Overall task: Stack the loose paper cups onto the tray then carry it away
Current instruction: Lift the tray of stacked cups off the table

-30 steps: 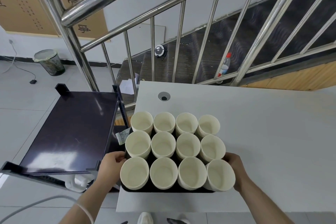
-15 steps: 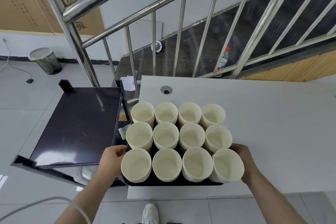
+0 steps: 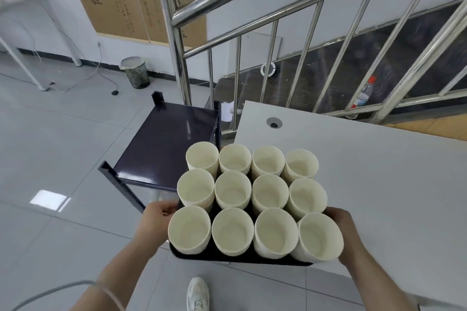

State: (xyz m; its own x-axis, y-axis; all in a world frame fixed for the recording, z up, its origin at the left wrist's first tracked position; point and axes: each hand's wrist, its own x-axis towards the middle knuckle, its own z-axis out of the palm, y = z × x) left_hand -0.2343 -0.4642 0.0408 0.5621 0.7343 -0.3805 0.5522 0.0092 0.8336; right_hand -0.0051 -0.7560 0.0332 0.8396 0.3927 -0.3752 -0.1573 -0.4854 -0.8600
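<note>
Floor tiles and a dark glossy cart [image 3: 166, 144] lie to your left. Your left hand [image 3: 155, 222] clenches the tray's [image 3: 227, 259] left edge, fingers curled around it. The flat black tray is lifted off the bench [image 3: 379, 184], carrying twelve stacks of cream paper cups [image 3: 247, 199], smooth and tapered, packed tight, likely so they brace one another. Your right hand [image 3: 343, 230] grips the right edge, balancing the load.
</note>
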